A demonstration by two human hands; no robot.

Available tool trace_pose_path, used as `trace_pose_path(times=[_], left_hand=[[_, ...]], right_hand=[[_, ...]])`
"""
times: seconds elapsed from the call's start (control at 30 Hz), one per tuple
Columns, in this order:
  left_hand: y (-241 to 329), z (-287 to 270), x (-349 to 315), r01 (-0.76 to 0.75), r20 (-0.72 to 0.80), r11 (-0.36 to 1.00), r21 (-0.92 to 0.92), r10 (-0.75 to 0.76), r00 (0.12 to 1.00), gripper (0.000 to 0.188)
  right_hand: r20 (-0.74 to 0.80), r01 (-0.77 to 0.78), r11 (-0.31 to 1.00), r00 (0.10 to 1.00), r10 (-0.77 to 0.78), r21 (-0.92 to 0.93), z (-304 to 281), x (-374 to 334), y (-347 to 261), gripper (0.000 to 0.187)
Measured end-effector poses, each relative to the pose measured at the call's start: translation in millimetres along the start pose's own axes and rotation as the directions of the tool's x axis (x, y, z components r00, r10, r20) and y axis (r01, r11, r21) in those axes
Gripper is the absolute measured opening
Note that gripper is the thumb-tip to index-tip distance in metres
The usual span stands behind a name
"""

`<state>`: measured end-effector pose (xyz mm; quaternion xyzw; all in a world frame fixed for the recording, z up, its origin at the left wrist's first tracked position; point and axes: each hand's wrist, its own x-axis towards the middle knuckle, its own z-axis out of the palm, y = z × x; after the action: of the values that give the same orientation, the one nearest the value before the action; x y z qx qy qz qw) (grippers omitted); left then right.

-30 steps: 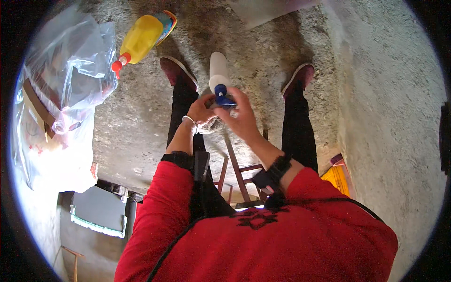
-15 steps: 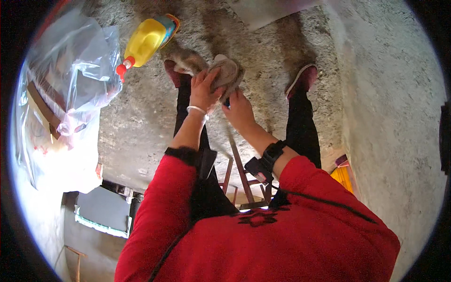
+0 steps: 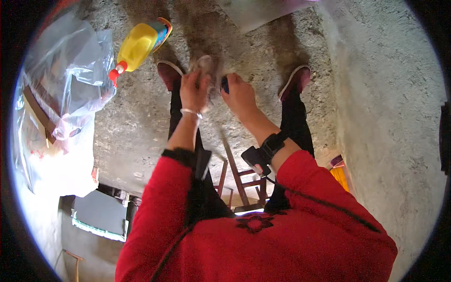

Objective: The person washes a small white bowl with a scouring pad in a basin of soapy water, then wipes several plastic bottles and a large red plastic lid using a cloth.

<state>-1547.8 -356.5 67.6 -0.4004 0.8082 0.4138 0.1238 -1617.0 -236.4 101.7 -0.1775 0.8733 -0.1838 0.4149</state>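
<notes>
Between my feet, my left hand (image 3: 193,91) grips a greyish shoe (image 3: 205,62) that is smeared by motion. Its far end sticks out beyond my fingers. Just to the right, my right hand (image 3: 241,97) is closed round a small dark-blue object (image 3: 225,85); only its end shows between thumb and fingers, so its kind is unclear. A narrow gap separates the dark-blue object from the blurred shoe.
A yellow bottle (image 3: 137,46) with a red pump top lies on the rough floor at upper left. Beside it bulges a clear plastic bag (image 3: 84,75). A wooden stool (image 3: 244,183) stands between my legs, and a pale wall (image 3: 390,117) rises at right.
My left hand has shifted slightly left and the shoe has turned and blurred. My right hand has moved up a little, away from the shoe, showing more of the dark-blue object.
</notes>
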Motion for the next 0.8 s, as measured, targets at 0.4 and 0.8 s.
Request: trace_pose_path(times=[0.4,0.8], left_hand=[[-30.3,71.2,94.0,-0.402,0.701,0.780,0.480,-0.065,0.710,0.053],[24.3,36.9,-30.0,-0.048,-0.160,0.952,-0.303,-0.001,0.987,0.028]], right_hand=[[0.042,0.292,0.956,0.956,-0.291,-0.017,27.3,-23.3,24.8,0.041],[-0.107,-0.043,0.930,0.990,0.087,0.365,-9.8,15.4,37.2,0.032]])
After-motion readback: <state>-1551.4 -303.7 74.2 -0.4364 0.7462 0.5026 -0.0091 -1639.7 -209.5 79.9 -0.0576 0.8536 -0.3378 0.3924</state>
